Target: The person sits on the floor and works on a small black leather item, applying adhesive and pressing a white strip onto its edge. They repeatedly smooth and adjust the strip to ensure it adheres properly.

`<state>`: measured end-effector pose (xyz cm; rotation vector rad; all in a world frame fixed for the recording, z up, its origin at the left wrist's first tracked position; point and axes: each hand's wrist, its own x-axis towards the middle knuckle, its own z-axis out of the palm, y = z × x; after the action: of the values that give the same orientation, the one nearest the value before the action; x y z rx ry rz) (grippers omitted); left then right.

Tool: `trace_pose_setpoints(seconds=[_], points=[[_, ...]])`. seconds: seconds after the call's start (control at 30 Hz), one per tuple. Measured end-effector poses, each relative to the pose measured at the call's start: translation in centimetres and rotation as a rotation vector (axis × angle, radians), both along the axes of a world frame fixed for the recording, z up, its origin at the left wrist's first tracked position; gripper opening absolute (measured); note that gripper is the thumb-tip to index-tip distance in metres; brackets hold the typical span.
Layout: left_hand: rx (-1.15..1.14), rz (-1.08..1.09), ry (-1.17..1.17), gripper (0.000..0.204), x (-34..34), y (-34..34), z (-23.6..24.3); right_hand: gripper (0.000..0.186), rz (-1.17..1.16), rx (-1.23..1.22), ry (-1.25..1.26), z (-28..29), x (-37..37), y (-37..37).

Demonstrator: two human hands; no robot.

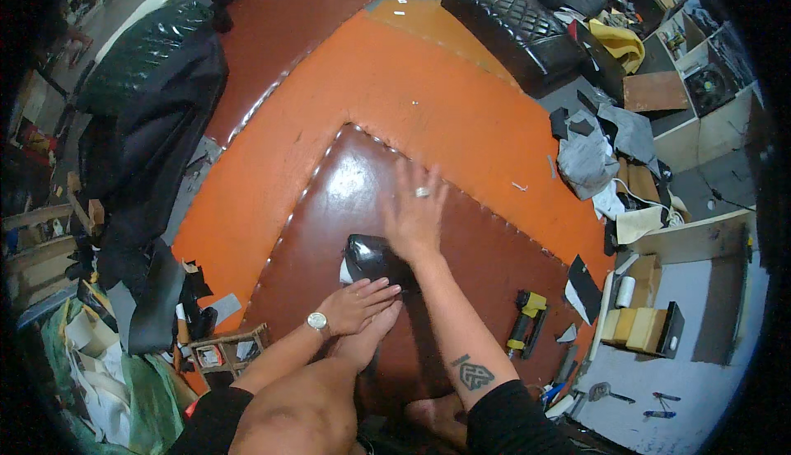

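Note:
A small shiny black padded piece (375, 259), with a white patch at its left edge, lies on the brown sheet (329, 208) in front of me. My left hand (362, 302) rests flat over my bare foot, its fingers stretched out together toward the near edge of the black piece. A watch is on that wrist. Just beyond and to the right, my right hand (414, 212) is over the brown sheet with its fingers spread, blurred by motion, a ring on one finger. Its wrist passes beside the black piece. Nothing shows in either hand.
Right of my right forearm lies a yellow-and-black power tool (527, 323). The brown sheet overlaps a larger orange sheet (461, 109). Black quilted cushions (519, 35) stand at the far right, grey scraps (587, 154) below them. Black cloth (156, 142) heaps at left; a white-topped bench (659, 397) stands near right.

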<state>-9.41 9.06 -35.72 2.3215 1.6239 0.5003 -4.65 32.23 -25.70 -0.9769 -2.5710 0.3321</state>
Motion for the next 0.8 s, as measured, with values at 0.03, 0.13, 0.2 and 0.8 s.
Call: trace_pose_setpoints(seconds=[0.03,0.13,0.2,0.8], points=[[0.039,0.016,-0.032,0.057,-0.2,-0.5,-0.9,0.070,-0.027,0.021,-0.045,0.3,-0.2,-0.7],[0.171,0.057,-0.136,0.047,-0.3,-0.8,-3.0,0.071,0.082,-0.103,-0.349,0.1,-0.6,-7.2],[0.083,0.120,-0.218,0.048,-0.3,1.0,-2.2,0.073,0.388,-0.299,-0.384,-2.6,2.0,-12.9],[0.079,0.526,-0.014,0.053,-1.0,8.2,7.5,0.056,-0.744,-1.390,0.497,-3.2,10.4,-8.0]])
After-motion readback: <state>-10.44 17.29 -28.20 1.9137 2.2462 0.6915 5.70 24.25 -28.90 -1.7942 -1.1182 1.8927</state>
